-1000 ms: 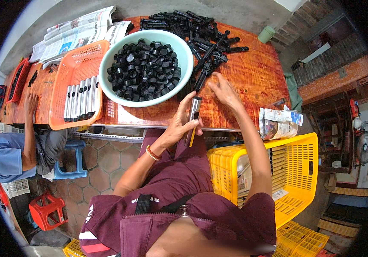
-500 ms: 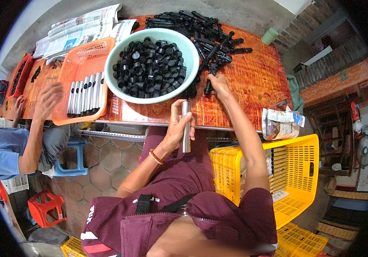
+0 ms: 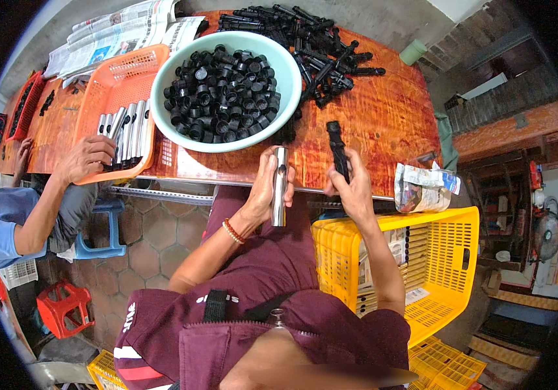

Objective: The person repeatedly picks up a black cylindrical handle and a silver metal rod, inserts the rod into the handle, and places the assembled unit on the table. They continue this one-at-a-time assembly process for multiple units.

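Note:
My left hand [image 3: 263, 191] is closed round a shiny silver metal tube [image 3: 280, 203], held upright at the table's front edge; a dark hole shows in its side. To the right of it, my right hand [image 3: 356, 188] grips the lower end of a black ribbed plastic rod [image 3: 336, 144], which tilts up and away over the table. The two pieces are apart. Beyond my hands stands a pale green bowl [image 3: 294, 97] filled with black caps [image 3: 224, 97]. A heap of similar black rods [image 3: 321, 62] lies behind it to the right.
At left, a co-worker's hand [image 3: 87, 158] touches silver tubes [image 3: 132, 130] in an orange basket [image 3: 100, 75]. Newspapers [image 3: 113, 42] lie behind it. A plastic bag [image 3: 425, 187] sits at the table's right corner, above a yellow crate [image 3: 445, 260]. A green cup [image 3: 413, 51] stands far right.
My right hand has lifted a black rod off the heap's near edge and brought it toward me. The left hand still holds the tube. The co-worker's hand has come down onto the basket's tubes.

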Motion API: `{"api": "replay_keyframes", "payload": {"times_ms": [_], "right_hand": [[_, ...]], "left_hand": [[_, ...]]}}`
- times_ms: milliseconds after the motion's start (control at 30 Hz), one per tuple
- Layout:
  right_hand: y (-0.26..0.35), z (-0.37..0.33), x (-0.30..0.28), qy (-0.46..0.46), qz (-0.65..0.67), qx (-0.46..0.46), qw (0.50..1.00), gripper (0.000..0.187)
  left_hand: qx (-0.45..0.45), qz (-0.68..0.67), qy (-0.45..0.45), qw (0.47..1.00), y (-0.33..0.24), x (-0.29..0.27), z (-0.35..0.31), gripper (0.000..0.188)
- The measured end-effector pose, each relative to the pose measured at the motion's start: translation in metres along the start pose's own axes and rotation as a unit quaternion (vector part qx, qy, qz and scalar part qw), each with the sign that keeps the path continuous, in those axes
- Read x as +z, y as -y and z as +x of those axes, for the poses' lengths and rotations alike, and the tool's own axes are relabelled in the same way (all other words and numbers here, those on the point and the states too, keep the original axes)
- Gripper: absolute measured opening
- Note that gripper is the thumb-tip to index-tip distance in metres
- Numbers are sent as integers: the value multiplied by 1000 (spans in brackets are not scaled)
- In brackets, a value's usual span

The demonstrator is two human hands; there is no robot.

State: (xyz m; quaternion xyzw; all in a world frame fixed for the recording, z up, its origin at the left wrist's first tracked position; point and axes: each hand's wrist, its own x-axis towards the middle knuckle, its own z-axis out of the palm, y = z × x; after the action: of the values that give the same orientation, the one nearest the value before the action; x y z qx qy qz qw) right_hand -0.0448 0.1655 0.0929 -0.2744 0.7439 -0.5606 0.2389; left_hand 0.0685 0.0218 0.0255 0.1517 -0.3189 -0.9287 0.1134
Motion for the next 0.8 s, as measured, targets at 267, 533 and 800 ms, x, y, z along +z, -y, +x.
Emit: {"api": "replay_keyframes", "payload": {"times_ms": [267,533,800], "right_hand": [[10,-32,-1,35,70,44,996,44],[-4,-56,2,35,193,45,980,25],[-1,-66,-1,-12,165,71,984,33]], "left_hand": [[6,-23,52,998,-10,9,6,35],[13,-13,87,996,-15,25,10,38],[8,25,228,973,-25,32,6,59]]}}
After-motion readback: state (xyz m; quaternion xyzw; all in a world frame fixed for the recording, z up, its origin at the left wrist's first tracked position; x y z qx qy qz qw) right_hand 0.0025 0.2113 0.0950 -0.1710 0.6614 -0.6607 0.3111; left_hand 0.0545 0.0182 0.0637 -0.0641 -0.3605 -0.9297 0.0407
